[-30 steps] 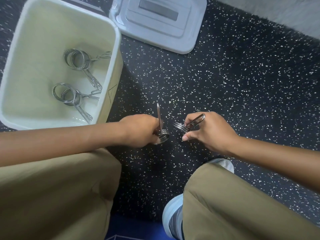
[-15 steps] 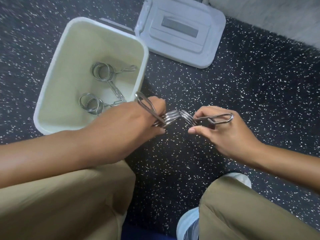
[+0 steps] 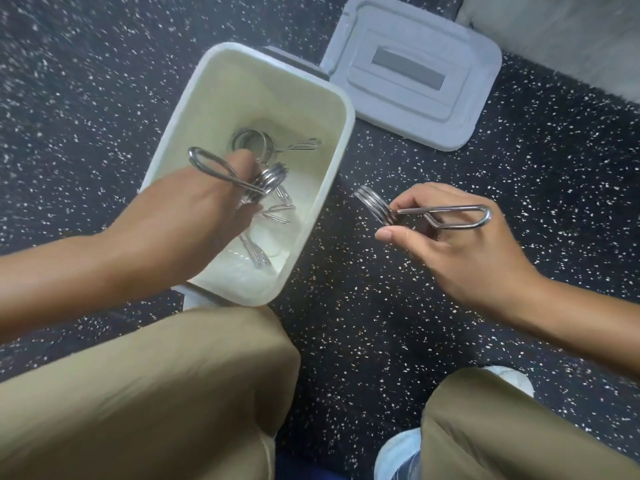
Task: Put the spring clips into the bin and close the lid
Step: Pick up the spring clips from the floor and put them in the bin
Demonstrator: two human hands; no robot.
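No readable text, labels, brand marks or nos. anywhere. Bin (image 3: 341, 98) walls and rim are plain cream, nothing printed on the parts in view. Lid (image 3: 412, 81), far right of the bin, has a grey rectangular recess w/ no lettering that can be made out. Spring clips are bare metal, no stamps legible. Speckled floor (image 3: 519, 202) carries no signs or markings.
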